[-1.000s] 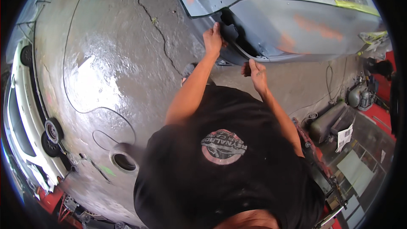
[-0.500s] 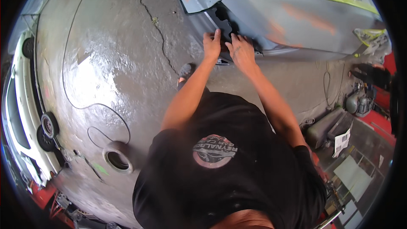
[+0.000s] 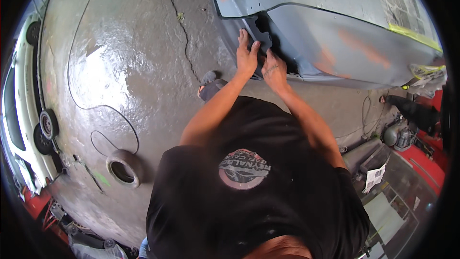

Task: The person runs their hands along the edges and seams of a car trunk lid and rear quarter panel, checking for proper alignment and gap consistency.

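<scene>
A grey-primed car body (image 3: 306, 33) with orange patches stands at the upper right. In the dark opening between its panels is a dark plastic liner (image 3: 258, 35) with a ragged edge. My left hand (image 3: 247, 57) lies against the liner's near left part, its fingers stretched out and the thumb apart. Just right of it, my right hand (image 3: 275, 71) is closed, the fingertips pinching at the liner's lower edge. Those fingertips are partly hidden in the shadow of the opening.
A loose tyre (image 3: 123, 169) lies on the concrete floor at left, beside a thin hose (image 3: 103, 107). A white car (image 3: 26, 110) stands at the far left. At right are a compressor (image 3: 398, 134) and another person's dark-clothed leg or arm (image 3: 412, 108).
The view has shifted, so the car sits lower and further right. My right hand has drawn back from reaching over the edge to a pinch; my left fingers have spread along the liner.
</scene>
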The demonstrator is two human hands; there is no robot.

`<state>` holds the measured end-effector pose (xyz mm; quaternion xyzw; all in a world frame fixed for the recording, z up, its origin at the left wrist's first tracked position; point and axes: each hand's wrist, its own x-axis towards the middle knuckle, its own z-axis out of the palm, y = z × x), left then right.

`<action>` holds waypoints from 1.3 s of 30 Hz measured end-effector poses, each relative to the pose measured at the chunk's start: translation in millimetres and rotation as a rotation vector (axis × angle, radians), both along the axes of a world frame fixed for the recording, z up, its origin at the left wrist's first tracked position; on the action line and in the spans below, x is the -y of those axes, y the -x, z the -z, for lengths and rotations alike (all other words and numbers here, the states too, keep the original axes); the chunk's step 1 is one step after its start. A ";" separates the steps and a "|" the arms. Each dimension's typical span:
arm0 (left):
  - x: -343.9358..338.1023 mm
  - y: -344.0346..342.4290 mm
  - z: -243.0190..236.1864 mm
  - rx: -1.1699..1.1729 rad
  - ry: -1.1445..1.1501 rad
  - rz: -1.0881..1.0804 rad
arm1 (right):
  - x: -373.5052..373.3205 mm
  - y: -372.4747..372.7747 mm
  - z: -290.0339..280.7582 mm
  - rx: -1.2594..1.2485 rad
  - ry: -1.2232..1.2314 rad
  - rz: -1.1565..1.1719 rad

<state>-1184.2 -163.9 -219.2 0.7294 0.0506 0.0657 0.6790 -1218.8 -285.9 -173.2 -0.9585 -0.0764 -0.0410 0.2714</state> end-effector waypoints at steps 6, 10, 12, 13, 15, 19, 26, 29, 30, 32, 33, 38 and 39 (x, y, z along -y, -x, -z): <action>-9.9 -3.5 -8.9 -0.067 -0.022 0.068 | -2.9 1.2 -3.7 0.031 -0.010 0.027; -21.7 -12.8 -14.4 -0.046 -0.098 0.090 | -6.8 0.5 -7.4 0.016 0.056 0.060; -25.8 -14.2 -20.3 -0.048 -0.125 0.113 | -6.6 2.1 -5.7 -0.006 0.117 0.096; -26.4 -17.9 -30.5 -0.057 -0.205 0.110 | -6.1 1.6 -7.9 0.006 0.146 0.105; -28.6 -23.8 -45.4 -0.058 -0.277 0.121 | -4.8 3.5 -9.0 0.024 0.184 0.129; -30.2 -49.2 -70.5 0.134 -0.324 0.136 | -9.5 4.7 -13.2 -0.063 0.301 0.151; -38.2 -60.7 -87.5 0.125 -0.226 0.344 | -16.6 10.2 -14.4 -0.078 0.335 0.221; -42.6 -63.5 -100.0 0.124 -0.213 0.381 | -19.1 9.6 -13.9 -0.065 0.314 0.230; -42.6 -63.6 -104.8 0.142 -0.230 0.378 | -18.6 9.7 -14.0 -0.067 0.319 0.239; -42.9 -59.9 -118.8 0.113 -0.204 0.399 | -20.4 10.5 -12.5 -0.011 0.260 0.236; -42.4 -57.7 -125.0 0.084 -0.182 0.410 | -20.4 10.3 -12.0 -0.015 0.263 0.246; -49.1 -50.8 -129.9 0.094 -0.145 0.452 | -27.5 8.6 -16.6 -0.080 0.243 0.282; -51.3 -51.0 -129.9 0.094 -0.139 0.469 | -27.7 9.0 -15.7 -0.083 0.243 0.285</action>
